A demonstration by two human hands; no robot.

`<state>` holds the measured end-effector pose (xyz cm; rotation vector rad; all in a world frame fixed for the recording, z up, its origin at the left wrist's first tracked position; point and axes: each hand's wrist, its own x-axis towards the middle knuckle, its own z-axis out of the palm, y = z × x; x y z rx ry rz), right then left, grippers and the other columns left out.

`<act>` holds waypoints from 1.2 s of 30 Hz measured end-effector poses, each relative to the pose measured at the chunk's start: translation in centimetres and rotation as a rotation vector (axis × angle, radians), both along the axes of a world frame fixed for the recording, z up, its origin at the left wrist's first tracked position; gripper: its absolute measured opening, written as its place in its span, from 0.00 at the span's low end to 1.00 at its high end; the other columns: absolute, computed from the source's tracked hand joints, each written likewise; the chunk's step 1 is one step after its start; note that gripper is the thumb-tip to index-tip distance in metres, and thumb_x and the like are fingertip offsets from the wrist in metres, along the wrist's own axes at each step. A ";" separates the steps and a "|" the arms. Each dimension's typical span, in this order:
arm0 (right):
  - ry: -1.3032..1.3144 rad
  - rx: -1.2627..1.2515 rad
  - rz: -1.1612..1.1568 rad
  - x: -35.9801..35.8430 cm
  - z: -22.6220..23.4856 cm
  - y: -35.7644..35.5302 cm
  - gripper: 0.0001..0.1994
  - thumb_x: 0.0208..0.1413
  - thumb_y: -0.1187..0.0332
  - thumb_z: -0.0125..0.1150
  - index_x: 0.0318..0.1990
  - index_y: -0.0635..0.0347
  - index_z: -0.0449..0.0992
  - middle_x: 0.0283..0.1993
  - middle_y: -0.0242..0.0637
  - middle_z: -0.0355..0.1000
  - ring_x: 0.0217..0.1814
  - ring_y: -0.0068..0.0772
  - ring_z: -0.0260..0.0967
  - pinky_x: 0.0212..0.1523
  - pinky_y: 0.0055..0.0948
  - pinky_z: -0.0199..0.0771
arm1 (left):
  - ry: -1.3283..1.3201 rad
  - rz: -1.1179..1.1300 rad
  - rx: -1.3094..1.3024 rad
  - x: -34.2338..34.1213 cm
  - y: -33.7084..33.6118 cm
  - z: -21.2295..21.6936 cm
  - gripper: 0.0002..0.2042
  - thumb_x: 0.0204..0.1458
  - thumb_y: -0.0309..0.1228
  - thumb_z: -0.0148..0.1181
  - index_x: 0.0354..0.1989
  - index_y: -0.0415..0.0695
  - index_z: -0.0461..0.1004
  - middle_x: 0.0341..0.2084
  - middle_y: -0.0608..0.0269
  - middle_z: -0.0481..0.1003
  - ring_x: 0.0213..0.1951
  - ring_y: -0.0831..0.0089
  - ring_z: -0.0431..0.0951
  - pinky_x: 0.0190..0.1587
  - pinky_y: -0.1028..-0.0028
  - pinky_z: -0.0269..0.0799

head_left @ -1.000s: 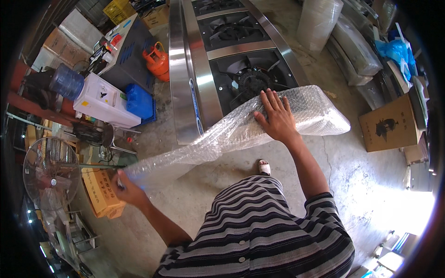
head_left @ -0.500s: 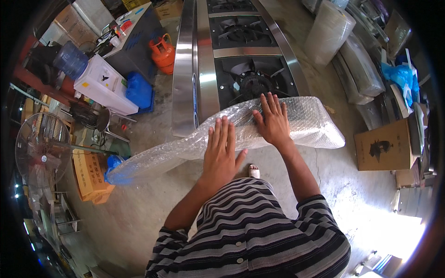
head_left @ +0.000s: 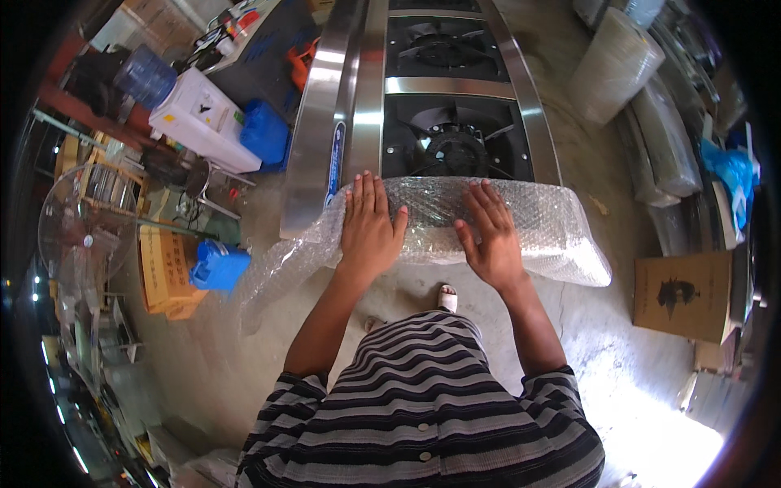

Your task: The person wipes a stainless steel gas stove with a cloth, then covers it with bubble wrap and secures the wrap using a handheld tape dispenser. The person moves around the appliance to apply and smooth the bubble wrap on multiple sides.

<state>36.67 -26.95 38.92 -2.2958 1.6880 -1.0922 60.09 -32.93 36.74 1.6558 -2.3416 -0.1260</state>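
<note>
Rests left hand and right hand flat on bubble wrap at mid-frame, fully outstretched, gripping nothing. Faces stove at upper centre.

"What's at twelve o'clock from our left hand and right hand?"
"Our silvery oblong steel stove, the clear long plastic bubble wrap across its near end, beneath both."
"Nine?"
"A blue boxy plastic container, right beside a tan rectangular cardboard box."
"Three?"
"A brown square cardboard carton."
</note>
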 end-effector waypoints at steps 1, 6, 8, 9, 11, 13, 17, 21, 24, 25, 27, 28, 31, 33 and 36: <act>-0.025 -0.004 0.060 0.3 0.1 -0.1 0.22 0.65 0.63 0.60 0.62 0.68 0.73 0.66 0.55 0.69 0.74 0.59 0.60 0.75 0.52 0.56 | 0.021 -0.001 0.013 -0.1 -0.2 0.0 0.35 0.68 0.46 0.45 0.72 0.25 0.54 0.74 0.33 0.51 0.78 0.44 0.46 0.78 0.52 0.38; -0.009 -0.059 0.345 4.0 0.6 -3.3 0.19 0.61 0.67 0.61 0.58 0.67 0.76 0.61 0.50 0.73 0.70 0.54 0.65 0.73 0.52 0.60 | 0.241 -0.186 -0.175 1.0 1.9 2.3 0.28 0.63 0.34 0.55 0.68 0.31 0.63 0.70 0.36 0.59 0.74 0.46 0.55 0.75 0.49 0.50; 0.065 -0.067 0.355 5.6 -0.2 -5.1 0.19 0.62 0.67 0.61 0.59 0.64 0.75 0.61 0.48 0.73 0.71 0.51 0.64 0.73 0.56 0.57 | 0.346 -0.347 -0.343 2.7 4.9 3.9 0.27 0.59 0.31 0.61 0.66 0.34 0.66 0.66 0.39 0.64 0.71 0.48 0.61 0.71 0.48 0.57; 0.104 -0.073 0.358 6.4 -0.4 -6.0 0.19 0.62 0.67 0.61 0.60 0.62 0.75 0.61 0.46 0.73 0.72 0.49 0.64 0.73 0.58 0.56 | 0.295 -0.248 -0.568 3.6 6.9 4.5 0.26 0.57 0.32 0.63 0.63 0.36 0.69 0.62 0.44 0.67 0.67 0.51 0.65 0.68 0.47 0.59; 0.175 -0.112 0.312 7.5 -0.5 -7.5 0.19 0.62 0.66 0.61 0.60 0.61 0.75 0.60 0.45 0.73 0.70 0.47 0.64 0.72 0.62 0.53 | 0.234 0.042 -0.856 5.1 8.5 6.1 0.23 0.54 0.36 0.68 0.57 0.39 0.74 0.56 0.49 0.72 0.60 0.56 0.71 0.65 0.48 0.63; 0.207 -0.142 0.280 8.6 -0.8 -9.2 0.19 0.61 0.65 0.63 0.59 0.59 0.76 0.54 0.42 0.75 0.63 0.44 0.69 0.69 0.65 0.54 | 0.128 0.290 -0.829 7.2 8.8 7.7 0.20 0.53 0.38 0.70 0.51 0.41 0.78 0.51 0.52 0.74 0.55 0.59 0.73 0.62 0.52 0.64; 0.195 -0.134 0.370 8.9 -0.6 -11.0 0.12 0.60 0.66 0.64 0.49 0.57 0.81 0.43 0.38 0.75 0.54 0.42 0.72 0.64 0.55 0.63 | -0.020 0.307 -0.559 12.9 9.2 7.9 0.13 0.54 0.38 0.71 0.42 0.45 0.78 0.39 0.60 0.75 0.44 0.62 0.74 0.51 0.59 0.65; -0.028 -0.071 0.406 8.5 2.1 -10.5 0.07 0.62 0.67 0.64 0.45 0.55 0.82 0.38 0.40 0.73 0.41 0.49 0.75 0.42 0.40 0.76 | 0.052 0.259 -0.660 14.4 9.0 9.0 0.09 0.54 0.34 0.72 0.32 0.46 0.77 0.26 0.65 0.71 0.31 0.62 0.70 0.36 0.62 0.61; -0.104 0.064 0.411 8.3 4.1 -9.5 0.07 0.63 0.67 0.64 0.45 0.56 0.81 0.37 0.41 0.73 0.39 0.51 0.76 0.40 0.42 0.76 | 0.103 0.284 -0.675 15.7 8.7 9.2 0.09 0.53 0.31 0.73 0.30 0.45 0.77 0.24 0.64 0.70 0.28 0.62 0.68 0.34 0.63 0.60; -0.107 0.072 0.425 8.3 4.5 -9.2 0.07 0.63 0.66 0.64 0.44 0.56 0.81 0.37 0.41 0.73 0.39 0.51 0.76 0.39 0.43 0.76 | 0.119 0.295 -0.652 16.3 8.7 9.2 0.09 0.53 0.31 0.73 0.29 0.44 0.77 0.24 0.64 0.70 0.28 0.62 0.68 0.34 0.63 0.60; -0.111 0.087 0.450 8.0 5.3 -8.6 0.08 0.64 0.63 0.63 0.44 0.56 0.81 0.37 0.41 0.73 0.37 0.51 0.76 0.39 0.45 0.76 | 0.149 0.280 -0.626 17.4 8.6 9.1 0.09 0.53 0.31 0.72 0.29 0.44 0.76 0.24 0.63 0.70 0.28 0.62 0.68 0.34 0.63 0.60; -0.107 0.136 0.499 7.9 6.3 -7.9 0.08 0.63 0.65 0.64 0.43 0.58 0.81 0.36 0.41 0.73 0.37 0.50 0.76 0.39 0.44 0.76 | 0.158 0.263 -0.626 18.3 8.7 9.0 0.09 0.53 0.32 0.72 0.28 0.43 0.76 0.23 0.63 0.70 0.27 0.62 0.68 0.33 0.63 0.60; -0.082 0.142 0.672 7.5 8.6 -5.7 0.06 0.60 0.69 0.68 0.40 0.62 0.82 0.35 0.42 0.73 0.36 0.47 0.75 0.38 0.41 0.75 | 0.166 0.230 -0.618 20.8 8.8 8.7 0.10 0.55 0.31 0.69 0.27 0.42 0.75 0.23 0.60 0.71 0.27 0.60 0.69 0.32 0.62 0.61; -0.039 0.111 0.662 8.2 9.2 -3.8 0.07 0.58 0.67 0.69 0.38 0.61 0.81 0.35 0.39 0.74 0.34 0.45 0.75 0.36 0.40 0.76 | 0.203 0.243 -0.612 22.4 8.6 8.1 0.09 0.57 0.31 0.66 0.27 0.42 0.76 0.23 0.59 0.73 0.27 0.59 0.71 0.32 0.62 0.63; 0.029 -0.080 0.589 9.0 8.1 -3.4 0.09 0.57 0.64 0.70 0.36 0.59 0.81 0.34 0.36 0.74 0.30 0.42 0.75 0.29 0.38 0.75 | 0.319 0.313 -0.591 24.1 7.8 7.7 0.09 0.60 0.31 0.62 0.29 0.41 0.77 0.25 0.56 0.76 0.27 0.57 0.74 0.32 0.62 0.67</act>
